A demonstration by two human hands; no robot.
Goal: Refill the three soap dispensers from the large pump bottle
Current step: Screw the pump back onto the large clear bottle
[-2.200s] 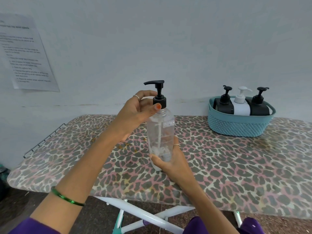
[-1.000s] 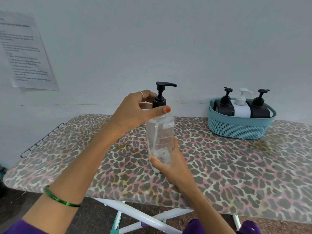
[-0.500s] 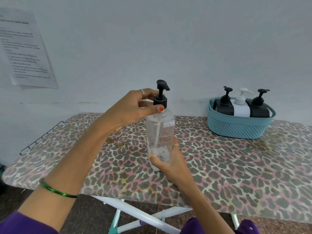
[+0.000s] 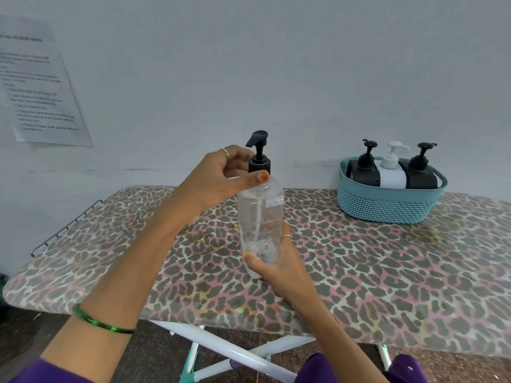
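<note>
Head view. Pale blue-grey wall (image 4: 276,64) across upper frame; printed sheet (image 4: 41,87) taped at upper left, text too blurred to read. Leopard-print worktop (image 4: 387,266) across middle of frame, white crossed legs (image 4: 229,352) below it, wire rack (image 4: 66,228) at its left end.

Frame centre: clear pump bottle (image 4: 261,217) upright, nearly empty, a little pale residue near base, base at or just above the worktop; cannot tell which. Black pump head (image 4: 258,153) on top, spout pointing left.

Left hand (image 4: 218,183): grip closed round the black collar, thumb tip with orange nail at the front, ring on one finger, green bangle (image 4: 102,324) on forearm.

Right hand (image 4: 279,261): grip wrapped round lower body of bottle from the near side, ring on one finger.

Right of frame, against wall: teal basket (image 4: 387,205) on worktop, well apart from bottle. Three dispensers upright inside, side by side: black (image 4: 363,172), white (image 4: 391,175), black (image 4: 421,175).

Purple sleeves (image 4: 401,369) at bottom edge.
</note>
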